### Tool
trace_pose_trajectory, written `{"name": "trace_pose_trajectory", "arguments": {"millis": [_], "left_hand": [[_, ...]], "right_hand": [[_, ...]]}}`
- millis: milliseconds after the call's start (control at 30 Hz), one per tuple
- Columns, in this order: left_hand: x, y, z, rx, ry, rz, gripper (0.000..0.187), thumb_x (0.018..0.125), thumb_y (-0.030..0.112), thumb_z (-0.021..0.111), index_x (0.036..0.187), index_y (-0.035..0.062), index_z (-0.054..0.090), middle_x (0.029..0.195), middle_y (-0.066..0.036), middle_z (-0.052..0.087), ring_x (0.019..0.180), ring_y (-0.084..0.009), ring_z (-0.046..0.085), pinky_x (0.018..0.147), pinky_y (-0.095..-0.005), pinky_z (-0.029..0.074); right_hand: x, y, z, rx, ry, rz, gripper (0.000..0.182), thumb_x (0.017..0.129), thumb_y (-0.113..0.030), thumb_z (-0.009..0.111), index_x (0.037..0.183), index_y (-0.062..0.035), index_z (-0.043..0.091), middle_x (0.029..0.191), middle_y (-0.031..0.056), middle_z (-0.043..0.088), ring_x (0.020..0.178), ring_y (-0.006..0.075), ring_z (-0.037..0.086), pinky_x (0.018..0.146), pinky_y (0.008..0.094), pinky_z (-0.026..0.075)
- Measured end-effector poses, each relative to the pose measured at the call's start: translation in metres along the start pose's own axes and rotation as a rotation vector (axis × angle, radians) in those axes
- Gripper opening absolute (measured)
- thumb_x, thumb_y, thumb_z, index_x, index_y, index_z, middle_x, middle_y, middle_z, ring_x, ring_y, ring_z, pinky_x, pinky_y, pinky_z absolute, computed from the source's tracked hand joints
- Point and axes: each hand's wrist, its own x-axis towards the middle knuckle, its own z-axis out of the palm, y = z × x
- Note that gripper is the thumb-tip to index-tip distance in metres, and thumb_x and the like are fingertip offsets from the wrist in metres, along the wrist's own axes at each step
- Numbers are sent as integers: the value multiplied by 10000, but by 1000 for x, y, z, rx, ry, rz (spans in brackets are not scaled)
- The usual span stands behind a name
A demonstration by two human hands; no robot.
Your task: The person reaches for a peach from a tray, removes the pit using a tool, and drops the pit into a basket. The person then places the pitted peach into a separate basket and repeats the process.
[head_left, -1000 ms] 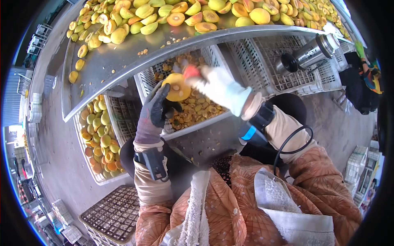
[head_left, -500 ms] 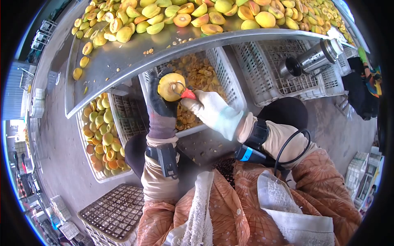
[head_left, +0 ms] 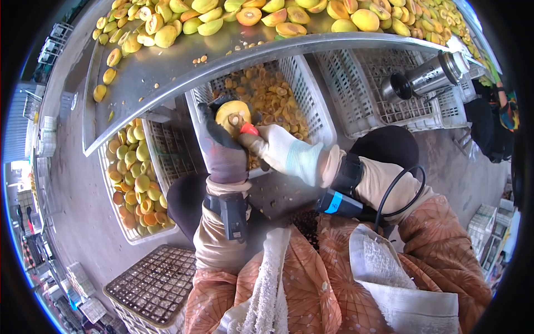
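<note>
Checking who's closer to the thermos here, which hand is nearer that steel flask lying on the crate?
Right. The right hand, gripping a red-handled tool, is closer to the steel flask; the left hand, holding the halved fruit, sits farther away.

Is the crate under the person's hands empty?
No, the white crate below the left hand and right hand holds many fruit pieces.

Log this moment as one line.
left hand: grips halved fruit | right hand: holds red-handled tool at the pit | below: white crate of pieces | above: metal table with fruit
</note>
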Motion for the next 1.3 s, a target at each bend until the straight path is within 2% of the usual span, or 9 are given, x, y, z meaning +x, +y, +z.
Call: {"name": "trace_pose_trajectory", "arguments": {"millis": [167, 200, 300, 700, 867, 1000, 1167, 1233, 1300], "left_hand": [[-1, 14, 17, -379, 233, -226, 392, 977, 331, 431, 1108, -26, 527, 929, -124, 616, 807, -246, 615, 728, -345, 530], [-1, 7, 15, 200, 225, 277, 447, 993, 391, 363, 1102, -8, 531, 924, -127, 623, 811, -256, 619, 717, -344, 535], [3, 0, 0, -523, 54, -277, 452, 984, 410, 378, 1088, -2, 533, 897, -142, 634, 798, -278, 630, 693, -344, 535], [14, 24, -1, -628, -138, -15, 416, 985, 362, 403, 959, -15, 577, 754, -125, 626, 674, -200, 626, 634, -293, 521], [19, -3, -18, -831, -369, -264, 427, 956, 396, 446, 958, -15, 564, 833, -152, 634, 746, -255, 640, 691, -346, 537], [32, 20, -82, -981, 181, -330, 365, 957, 334, 492, 1139, 20, 535, 973, -85, 616, 886, -196, 629, 788, -337, 538], [99, -41, -243, 171, 533, -145, 338, 935, 315, 522, 1065, 12, 598, 923, -102, 642, 812, -207, 633, 718, -335, 506], [112, -17, -249, 1175, 647, -73, 373, 877, 299, 587, 1151, 46, 583, 1037, -160, 628, 938, -266, 616, 800, -381, 488], [138, 3, -229, 1345, 722, 226, 425, 824, 270, 636, 1196, 77, 570, 1149, -205, 587, 1051, -330, 569, 870, -408, 458]], "right_hand": [[19, 40, 6, 66, -28, -183, 647, 911, -619, 415, 858, -1, 601, 609, 42, 549, 553, 135, 529, 529, 283, 417], [19, 36, 8, 86, -1, -240, 657, 901, -637, 414, 826, -11, 596, 592, 35, 534, 517, 121, 506, 500, 270, 399], [4, 19, -3, -32, -114, 56, 598, 920, -580, 420, 781, -29, 607, 578, 43, 543, 476, 129, 501, 460, 289, 411], [-25, -16, -11, 375, -396, 207, 595, 905, -653, 380, 692, -105, 474, 507, -16, 403, 404, 79, 364, 365, 230, 275], [-7, -7, -13, -224, -288, -45, 495, 909, -535, 513, 796, -58, 584, 610, 63, 538, 502, 140, 489, 470, 276, 414], [29, 52, -16, -823, 159, -155, 432, 895, -443, 548, 990, -32, 643, 872, 207, 661, 824, 347, 643, 754, 410, 494], [18, 39, -30, -1065, 266, 42, 451, 912, -450, 480, 951, -26, 632, 908, 217, 656, 873, 381, 624, 782, 449, 483], [18, 40, -36, -1079, 180, 0, 434, 907, -433, 492, 933, -21, 624, 882, 214, 658, 847, 386, 625, 766, 454, 485], [12, 31, -29, -1029, 272, -106, 417, 904, -427, 500, 925, -26, 610, 797, 208, 653, 790, 392, 628, 731, 466, 486]]}}
